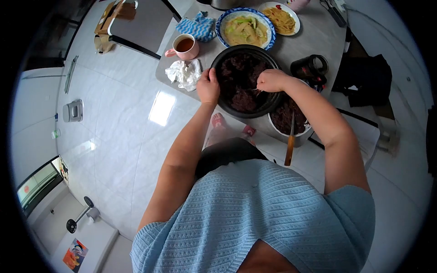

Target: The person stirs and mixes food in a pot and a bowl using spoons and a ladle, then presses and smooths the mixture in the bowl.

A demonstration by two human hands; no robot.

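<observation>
A round black pot (217, 103) holds a dark reddish-brown mash (244, 99) at the table's near edge. My left hand (208, 86) grips the pot's left rim, thumb on top. Over the pot's right side, my right hand (271, 81) is closed around a thin metal utensil (255, 89). Only a short shiny piece of it shows, and its end is sunk in or hidden by the mash. Below my right forearm, a white bowl (274, 124) contains more dark mash. A knife-like tool with a wooden handle (289, 150) leans out of that bowl toward me.
Behind the pot are a blue-rimmed plate of food (246, 29) and a plate of yellow strips (280, 19). A pink mug (185, 48), crumpled tissue (184, 74) and blue patterned cloth (196, 27) lie left. An open dark jar (309, 67) stands right; chairs (141, 25) flank the table.
</observation>
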